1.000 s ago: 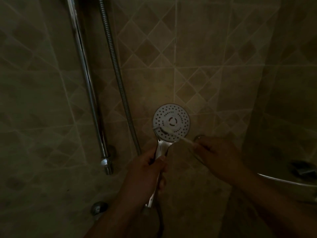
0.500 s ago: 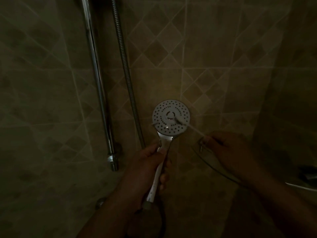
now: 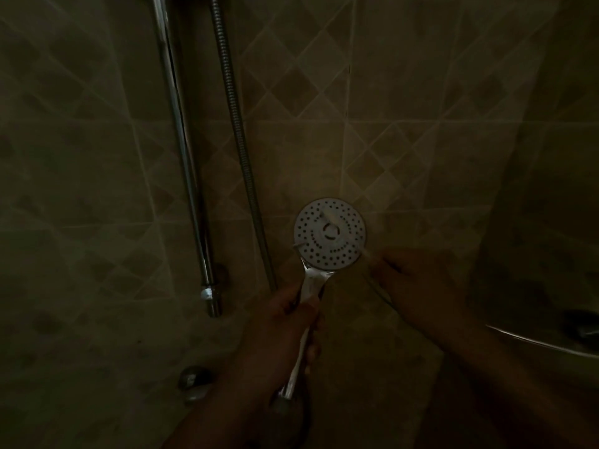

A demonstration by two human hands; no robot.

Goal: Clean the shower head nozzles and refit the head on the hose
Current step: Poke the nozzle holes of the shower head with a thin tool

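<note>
The round white shower head (image 3: 330, 236) faces me, its disc dotted with nozzle holes, on a chrome handle. My left hand (image 3: 282, 322) is wrapped around that handle below the disc. My right hand (image 3: 410, 286) holds a thin pale brush (image 3: 343, 233), blurred, that lies across the upper part of the disc. A ribbed metal hose (image 3: 238, 140) hangs down the tiled wall left of the head; its lower end is hidden behind my left hand. The scene is very dark.
A chrome slide rail (image 3: 183, 150) runs down the wall left of the hose, ending in a bracket (image 3: 210, 296). A round chrome fitting (image 3: 193, 382) sits low on the wall. A curved metal rim (image 3: 544, 341) shows at the right edge.
The brush has swept from the disc's lower left up across to its upper part. My right hand shifted slightly up and right. The head and left hand stayed roughly in place.
</note>
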